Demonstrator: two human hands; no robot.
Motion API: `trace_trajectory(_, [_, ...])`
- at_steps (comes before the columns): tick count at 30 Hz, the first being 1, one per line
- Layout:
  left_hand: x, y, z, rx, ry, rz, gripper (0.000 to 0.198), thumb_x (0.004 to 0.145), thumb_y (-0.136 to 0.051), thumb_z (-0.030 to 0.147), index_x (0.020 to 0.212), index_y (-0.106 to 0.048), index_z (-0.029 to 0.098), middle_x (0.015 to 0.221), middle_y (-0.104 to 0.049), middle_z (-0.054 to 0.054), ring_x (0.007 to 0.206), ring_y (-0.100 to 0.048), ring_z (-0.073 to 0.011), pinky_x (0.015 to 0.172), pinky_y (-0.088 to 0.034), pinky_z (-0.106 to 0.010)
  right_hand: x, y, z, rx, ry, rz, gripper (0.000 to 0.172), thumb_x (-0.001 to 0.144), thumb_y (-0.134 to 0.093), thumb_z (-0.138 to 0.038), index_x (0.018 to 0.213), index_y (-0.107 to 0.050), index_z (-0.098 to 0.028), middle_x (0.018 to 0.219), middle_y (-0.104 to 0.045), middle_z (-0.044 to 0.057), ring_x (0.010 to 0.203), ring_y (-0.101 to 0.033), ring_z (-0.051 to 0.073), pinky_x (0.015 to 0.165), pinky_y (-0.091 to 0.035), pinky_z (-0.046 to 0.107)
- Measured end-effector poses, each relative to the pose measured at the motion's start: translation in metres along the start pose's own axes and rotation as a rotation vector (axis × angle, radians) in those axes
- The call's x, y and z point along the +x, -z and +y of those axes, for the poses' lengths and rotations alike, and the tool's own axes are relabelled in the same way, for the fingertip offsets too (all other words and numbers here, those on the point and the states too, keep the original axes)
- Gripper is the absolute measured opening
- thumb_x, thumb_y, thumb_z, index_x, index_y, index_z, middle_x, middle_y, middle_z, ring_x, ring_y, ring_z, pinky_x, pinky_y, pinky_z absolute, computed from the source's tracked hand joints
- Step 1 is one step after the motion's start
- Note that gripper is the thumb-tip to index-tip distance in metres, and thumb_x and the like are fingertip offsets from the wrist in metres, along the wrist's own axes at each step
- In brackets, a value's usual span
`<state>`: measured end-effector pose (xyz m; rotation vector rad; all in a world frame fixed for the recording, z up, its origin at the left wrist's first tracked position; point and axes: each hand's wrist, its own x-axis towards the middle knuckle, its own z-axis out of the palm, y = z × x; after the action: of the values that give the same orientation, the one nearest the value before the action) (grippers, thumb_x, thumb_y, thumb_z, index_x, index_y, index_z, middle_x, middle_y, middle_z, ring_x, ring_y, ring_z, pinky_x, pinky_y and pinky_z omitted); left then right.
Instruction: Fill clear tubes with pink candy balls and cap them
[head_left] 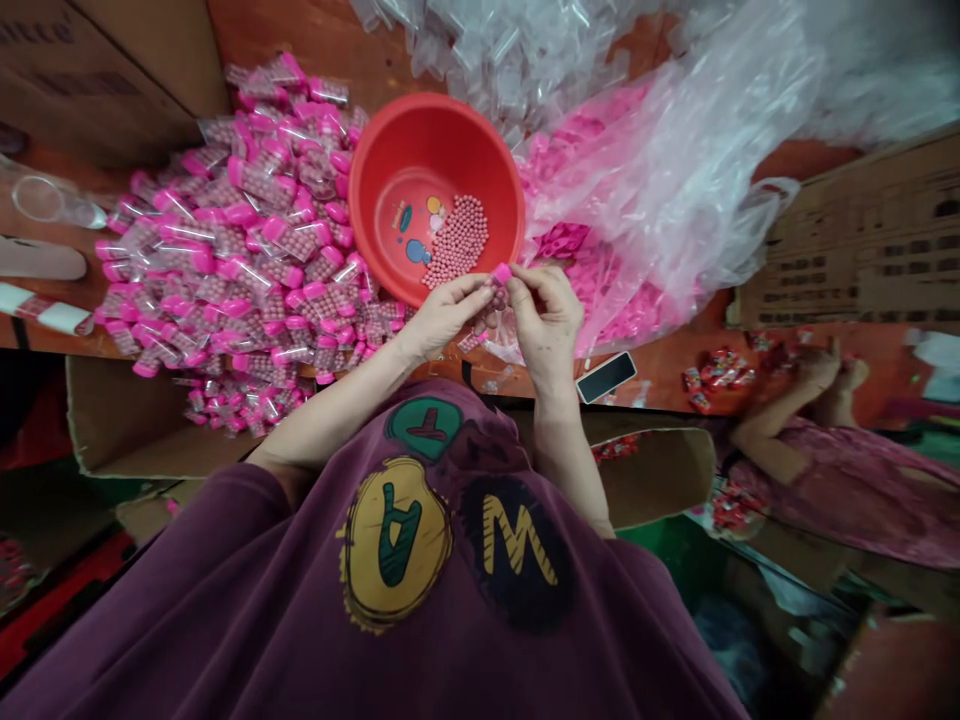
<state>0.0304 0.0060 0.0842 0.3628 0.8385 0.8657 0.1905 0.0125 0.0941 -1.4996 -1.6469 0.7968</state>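
My left hand [451, 312] is closed around a small clear bottle [496, 292] of pink beads, just in front of the red bowl. A bright pink cap [502, 272] sits at the bottle's top, pinched by the fingers of my right hand [546, 312]. Whether the cap is fully seated I cannot tell. Inside the red bowl [360, 200] lies a heap of loose pink beads [459, 240]. Left of the bowl spreads a big pile of filled, pink-capped bottles [255, 230]. Loose pink caps [630, 290] lie to the right, partly under a clear plastic bag [697, 180].
Clear empty bottles [495, 60] are heaped behind the bowl. A phone [606, 377] lies at the table edge by my right wrist. Open cardboard boxes [97, 420] stand below the edge. At right, another person's arm [780, 430] reaches near red-wrapped pieces [720, 372].
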Motion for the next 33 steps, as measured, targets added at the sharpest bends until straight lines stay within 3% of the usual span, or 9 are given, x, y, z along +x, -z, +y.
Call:
trace_trajectory(5, [-0.008,-0.001,0.007,-0.046,0.03,0.023,0.011,0.102,-0.071,0.027,0.102,-0.071,0.016,0.086,-0.067,0.001,0.063,-0.061,-0.004,0.056,-0.046,-0.016,-0.005,-0.001,-0.013,-0.059,0.079,0.025,0.022,0.107,-0.061,-0.041,0.114,-0.08,-0.032,0.099,-0.075,0.002,0.094,-0.072,0.018,0.088,-0.063,0.04])
trace_trajectory(13, [-0.013,0.009,0.009,-0.095,0.059,-0.005,0.019,0.095,-0.079,0.034,0.103,-0.074,0.017,0.09,-0.071,-0.001,0.069,-0.063,-0.0051,0.062,-0.051,-0.016,-0.011,0.005,-0.027,-0.13,0.1,-0.085,0.03,0.11,-0.053,-0.038,0.129,-0.076,-0.034,0.112,-0.075,0.006,0.105,-0.074,0.021,0.096,-0.065,0.045])
trace_trajectory(18, [-0.012,0.012,0.012,-0.068,0.063,-0.034,0.025,0.091,-0.083,0.036,0.105,-0.074,0.017,0.091,-0.071,-0.002,0.069,-0.063,-0.0063,0.062,-0.05,-0.018,-0.014,0.004,-0.034,-0.142,0.058,-0.054,0.031,0.11,-0.053,-0.038,0.129,-0.076,-0.033,0.11,-0.075,0.006,0.104,-0.073,0.021,0.095,-0.065,0.045])
trace_trajectory(26, [-0.01,0.012,0.027,0.142,-0.02,-0.054,0.019,0.098,-0.077,0.035,0.1,-0.073,0.017,0.085,-0.066,-0.001,0.065,-0.058,-0.0062,0.061,-0.048,-0.019,-0.013,-0.002,-0.033,-0.176,0.054,-0.026,0.031,0.11,-0.053,-0.039,0.128,-0.077,-0.035,0.107,-0.074,0.005,0.103,-0.073,0.021,0.096,-0.066,0.046])
trace_trajectory(33, [-0.009,0.011,0.025,0.013,0.081,-0.032,0.027,0.094,-0.081,0.041,0.099,-0.072,0.016,0.084,-0.068,0.0,0.063,-0.059,-0.0044,0.06,-0.049,-0.016,-0.012,0.001,-0.027,-0.118,0.089,-0.049,0.033,0.111,-0.052,-0.035,0.133,-0.076,-0.034,0.107,-0.073,0.006,0.101,-0.072,0.021,0.093,-0.065,0.044])
